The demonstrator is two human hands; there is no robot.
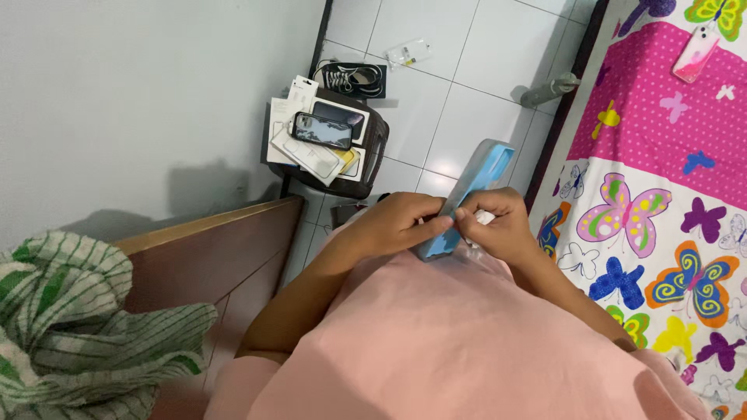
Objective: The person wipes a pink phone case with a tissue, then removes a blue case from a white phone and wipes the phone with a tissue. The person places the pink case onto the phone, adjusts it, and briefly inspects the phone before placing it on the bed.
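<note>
You get bright, even indoor light, soft shadows on the wall (156, 93), mild glare on floor tiles (459, 101), sharp focus.

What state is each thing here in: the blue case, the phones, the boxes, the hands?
Blue phone case: held up off the lap, tilted, gripped at its lower end.
Left hand: fingers closed on the case.
Right hand: pinching the case edge, with something white in it.
Dark phone: lying flat on a stack of boxes, screen dark.
Pink-cased phone: lying face down on the butterfly bedsheet.
Green striped cloth: crumpled.
</note>
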